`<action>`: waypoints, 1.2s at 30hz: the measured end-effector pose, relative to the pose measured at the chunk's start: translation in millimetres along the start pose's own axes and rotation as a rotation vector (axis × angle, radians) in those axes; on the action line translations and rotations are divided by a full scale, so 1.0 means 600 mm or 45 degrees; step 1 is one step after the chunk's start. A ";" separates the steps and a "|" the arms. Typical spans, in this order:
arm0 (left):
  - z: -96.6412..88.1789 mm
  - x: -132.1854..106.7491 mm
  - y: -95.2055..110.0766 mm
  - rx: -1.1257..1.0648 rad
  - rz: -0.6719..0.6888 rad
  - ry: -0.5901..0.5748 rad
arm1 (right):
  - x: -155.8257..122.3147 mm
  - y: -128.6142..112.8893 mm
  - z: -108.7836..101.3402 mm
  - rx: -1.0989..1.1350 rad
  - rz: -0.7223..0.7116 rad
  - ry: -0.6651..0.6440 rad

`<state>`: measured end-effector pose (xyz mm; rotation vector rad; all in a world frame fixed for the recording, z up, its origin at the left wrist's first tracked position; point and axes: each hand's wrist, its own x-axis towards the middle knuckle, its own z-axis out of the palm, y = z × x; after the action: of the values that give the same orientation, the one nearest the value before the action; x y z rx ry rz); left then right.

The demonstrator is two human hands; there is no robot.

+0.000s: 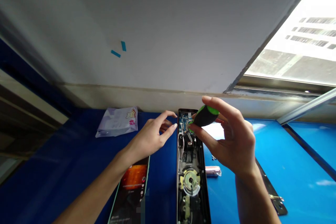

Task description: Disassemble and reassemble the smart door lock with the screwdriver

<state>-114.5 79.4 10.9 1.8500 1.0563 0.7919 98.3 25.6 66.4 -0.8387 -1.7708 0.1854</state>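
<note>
A long black housing, like an opened electronic door lock point(187, 157), lies lengthwise before me with its inside showing. Near its far end is a blue circuit board point(183, 120) with wires and a ribbon cable. My right hand point(233, 136) grips a black and green screwdriver point(206, 115) by its handle, tilted over the board; its tip is hidden. My left hand point(154, 131) is beside the housing's left edge, thumb and fingers apart, holding nothing. I cannot tell whether its fingertips touch the edge.
A phone point(131, 192) with a lit screen lies under my left forearm. Further back sits a pale plastic packet point(118, 121) by the wall. Right of the housing are small screws point(214, 158), a pink wrapped cylinder point(213, 171) and a dark plate point(275, 201) with a metal part.
</note>
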 end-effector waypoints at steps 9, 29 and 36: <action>0.012 0.003 -0.001 -0.125 0.008 -0.099 | -0.002 0.003 0.004 -0.015 0.003 0.031; -0.008 0.013 -0.003 -0.180 -0.012 -0.379 | 0.010 -0.009 -0.001 0.103 -0.041 -0.039; -0.021 0.014 -0.012 -0.453 -0.068 -0.460 | 0.010 -0.020 -0.003 0.012 -0.083 0.106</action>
<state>-123.5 93.6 11.2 1.5761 0.6821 0.5449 93.7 20.0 78.2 -0.7706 -1.7154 0.1145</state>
